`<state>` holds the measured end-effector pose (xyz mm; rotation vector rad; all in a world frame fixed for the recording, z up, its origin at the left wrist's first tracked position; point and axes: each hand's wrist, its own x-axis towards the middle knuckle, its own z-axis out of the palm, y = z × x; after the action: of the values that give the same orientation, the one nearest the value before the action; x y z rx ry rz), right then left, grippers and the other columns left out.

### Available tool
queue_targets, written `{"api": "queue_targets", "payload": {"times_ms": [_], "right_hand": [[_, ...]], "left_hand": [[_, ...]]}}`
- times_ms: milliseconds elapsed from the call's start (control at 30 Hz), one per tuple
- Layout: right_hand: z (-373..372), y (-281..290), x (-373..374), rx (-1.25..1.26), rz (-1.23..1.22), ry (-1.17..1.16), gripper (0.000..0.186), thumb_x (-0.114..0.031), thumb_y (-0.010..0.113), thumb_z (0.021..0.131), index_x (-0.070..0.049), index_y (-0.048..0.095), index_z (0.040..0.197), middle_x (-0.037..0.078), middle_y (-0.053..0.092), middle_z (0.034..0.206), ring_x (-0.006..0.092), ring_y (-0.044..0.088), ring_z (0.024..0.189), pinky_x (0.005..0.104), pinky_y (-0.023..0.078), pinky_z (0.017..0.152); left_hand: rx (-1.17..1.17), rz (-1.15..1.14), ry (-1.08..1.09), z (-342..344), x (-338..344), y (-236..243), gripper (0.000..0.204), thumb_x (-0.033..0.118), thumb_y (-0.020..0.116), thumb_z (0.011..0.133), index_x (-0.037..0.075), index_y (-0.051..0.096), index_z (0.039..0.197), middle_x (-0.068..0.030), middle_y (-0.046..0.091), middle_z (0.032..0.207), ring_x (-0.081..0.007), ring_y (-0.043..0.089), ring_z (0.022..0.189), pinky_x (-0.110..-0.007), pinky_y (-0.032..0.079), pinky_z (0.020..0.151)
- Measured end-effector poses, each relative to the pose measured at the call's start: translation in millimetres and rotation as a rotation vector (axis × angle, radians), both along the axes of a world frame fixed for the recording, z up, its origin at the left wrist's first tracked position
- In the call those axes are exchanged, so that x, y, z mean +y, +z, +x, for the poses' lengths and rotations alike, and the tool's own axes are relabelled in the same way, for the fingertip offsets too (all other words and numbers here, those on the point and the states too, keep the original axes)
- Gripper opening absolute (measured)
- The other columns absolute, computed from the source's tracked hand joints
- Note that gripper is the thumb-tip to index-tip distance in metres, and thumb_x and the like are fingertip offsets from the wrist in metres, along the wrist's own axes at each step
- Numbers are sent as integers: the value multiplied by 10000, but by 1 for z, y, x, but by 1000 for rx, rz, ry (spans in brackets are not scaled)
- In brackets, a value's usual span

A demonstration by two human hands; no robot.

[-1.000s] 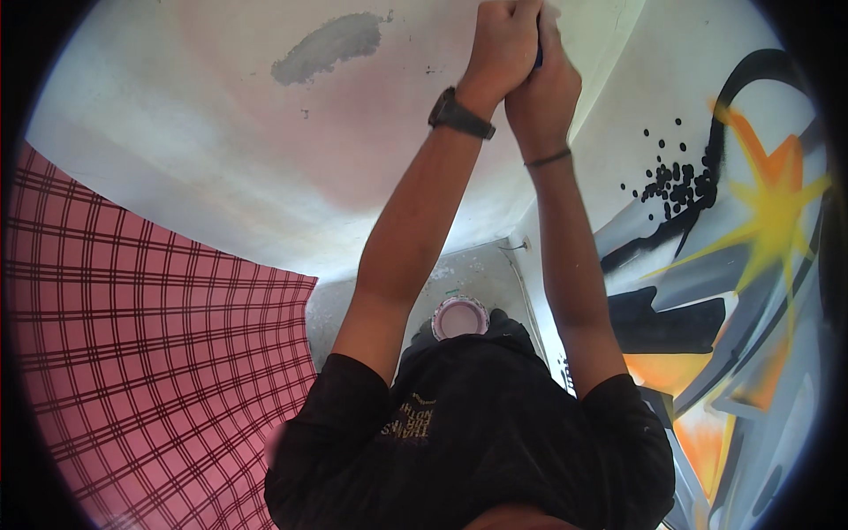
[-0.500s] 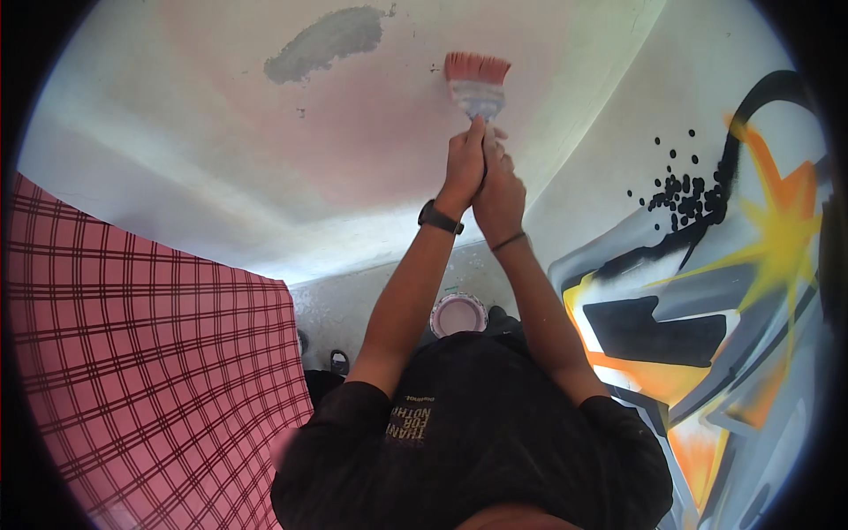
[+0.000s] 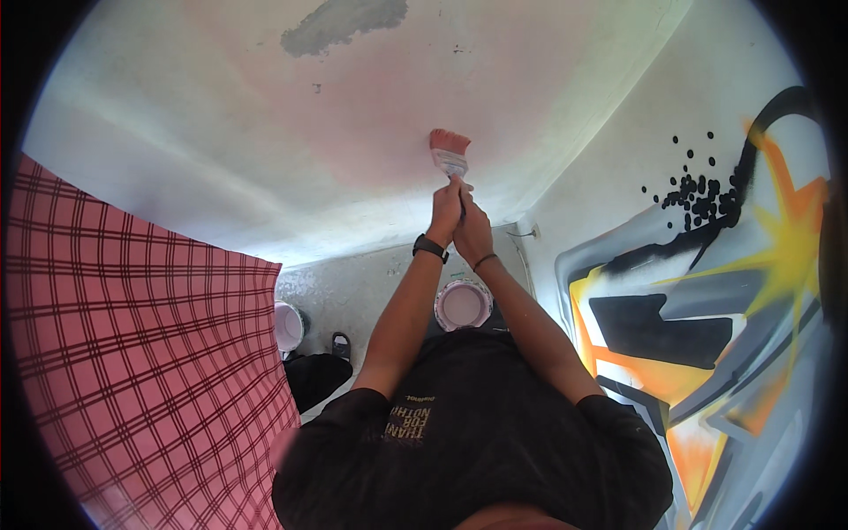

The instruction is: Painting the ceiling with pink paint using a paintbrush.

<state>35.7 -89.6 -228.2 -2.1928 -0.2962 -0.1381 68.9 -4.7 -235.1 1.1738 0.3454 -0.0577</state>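
Note:
Both of my hands are wrapped round the handle of one wide paintbrush (image 3: 451, 154), its reddish bristles pointing up and resting against the wall. My left hand (image 3: 445, 210), with a dark watch at the wrist, grips the handle's left side. Close against it, my right hand (image 3: 473, 231), with a thin dark band at the wrist, closes on the other side. Around the bristles the wall (image 3: 380, 132) carries a faint pink coat. Higher up is a rough grey patch (image 3: 340, 25).
A bucket of pale pink paint (image 3: 463, 306) stands on the floor below my hands. Another bucket (image 3: 288, 326) and a sandalled foot (image 3: 341, 345) are at the left, beside a red plaid cloth (image 3: 150, 344). A graffiti-painted wall (image 3: 698, 291) rises on the right.
Both hands have brought the paintbrush down the wall, toward me. The bristles now sit lower, and the second bucket at the left has come into view.

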Motion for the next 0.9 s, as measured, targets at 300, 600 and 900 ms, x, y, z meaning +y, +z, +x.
{"api": "queue_targets", "payload": {"times_ms": [300, 600, 900], "right_hand": [[-17, 21, -22, -6, 585, -290, 611, -179, 562, 917, -12, 303, 1445, 225, 617, 1157, 305, 615, 1082, 377, 479, 902], [5, 67, 45, 121, -35, -137, 521, -166, 452, 951, 63, 275, 1384, 284, 647, 910, 452, 649, 805, 535, 517, 701], [-25, 66, 108, 127, -127, 192, 505, -185, 422, 962, 55, 295, 1388, 277, 640, 949, 438, 657, 800, 522, 536, 708]], "left_hand": [[-230, 413, -268, 4, -48, 28, 337, 242, 574, 935, -78, 659, 868, -72, 627, 689, -122, 544, 672, -326, 455, 629], [27, -305, -170, -1, 41, 57, 260, 281, 598, 962, 41, 650, 878, -2, 589, 731, -101, 542, 634, -270, 444, 577], [10, -489, 136, -56, 110, 44, 279, 298, 553, 988, 60, 603, 853, -45, 594, 719, -154, 567, 643, -294, 476, 609]]}}
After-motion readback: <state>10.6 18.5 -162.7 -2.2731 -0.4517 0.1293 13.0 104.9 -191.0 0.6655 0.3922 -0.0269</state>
